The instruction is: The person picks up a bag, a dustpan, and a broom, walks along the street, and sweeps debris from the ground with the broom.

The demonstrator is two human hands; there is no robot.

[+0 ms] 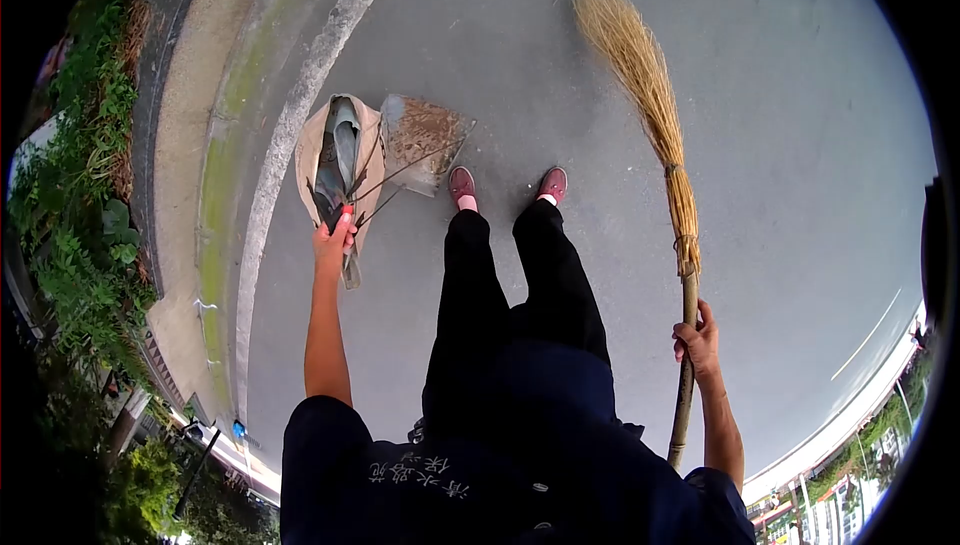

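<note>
My right hand [700, 340] is closed around the wooden handle of a straw broom [650, 95]. The broom's bristles spread away from me at the upper right. On the other side, my left hand [335, 235] grips the red handle of a dustpan [425, 135]. Thin metal rods run from that handle to the flat pan, whose surface is brown and dirty. A tan bag [312, 160] with a grey inside hangs or stands open by the same hand. Whether the fingers also hold the bag, I cannot tell.
My feet in red shoes [552, 183] stand on grey asphalt [780, 145]. To the left runs a pale kerb [268, 180] with a mossy gutter strip [215, 195]. Beyond it are a raised ledge [180, 145] and green plants [75, 275].
</note>
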